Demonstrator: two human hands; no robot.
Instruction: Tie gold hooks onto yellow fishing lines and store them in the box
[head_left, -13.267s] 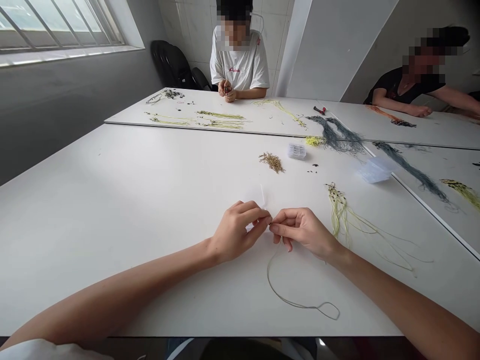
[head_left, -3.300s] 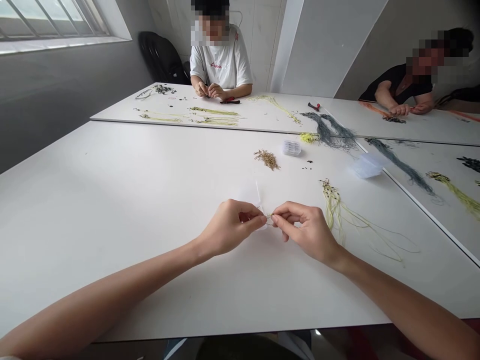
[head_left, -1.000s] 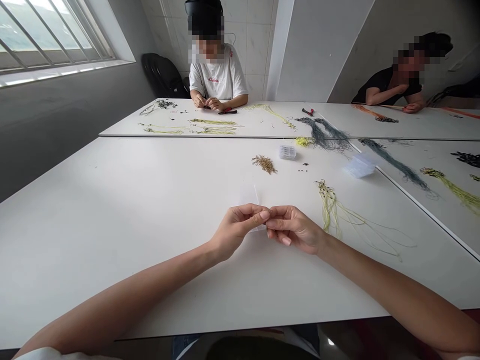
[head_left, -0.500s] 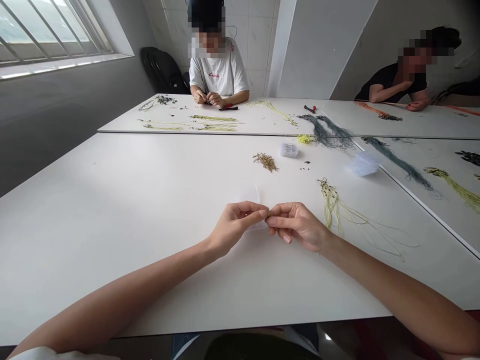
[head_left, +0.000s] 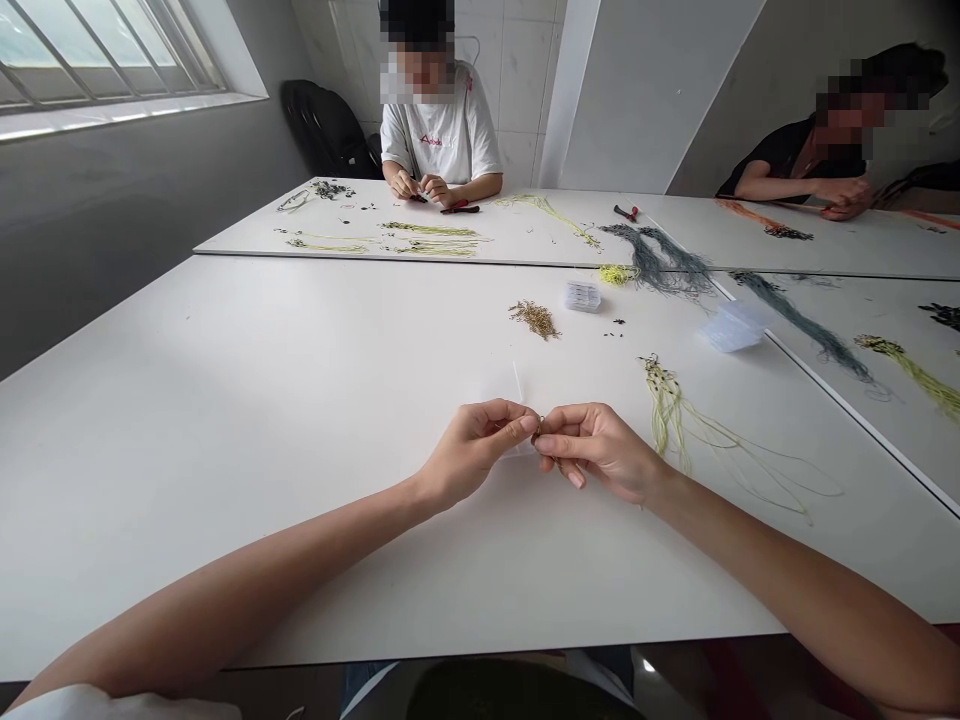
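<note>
Above the white table point(head_left: 247, 420), my left hand point(head_left: 480, 445) and my right hand point(head_left: 596, 450) meet fingertip to fingertip. Both pinch one small brass-coloured metal piece point(head_left: 538, 425) that shows a curved loop at its top; its lower part is hidden by my fingers. Under and behind my hands lies a clear plastic box point(head_left: 501, 385), partly covered by them. Farther away is a loose pile of small brass-coloured metal pieces point(head_left: 535, 319). To the right of my right hand lies a bundle of yellow-green cords point(head_left: 664, 405) with small dark bits at its top end.
Beyond the pile stand a small clear case point(head_left: 583, 297) and a yellow cord clump point(head_left: 615, 275). A clear container point(head_left: 731, 328) and grey-blue strands point(head_left: 660, 262) lie to the right. Across the table a person in a white shirt point(head_left: 442, 140) handles small parts; another person point(head_left: 795, 170) sits far right.
The metal piece's loop now stands out more between my fingertips, which have barely shifted. The view has tilted slightly. The person far right has brought the hands together lower, near the table.
</note>
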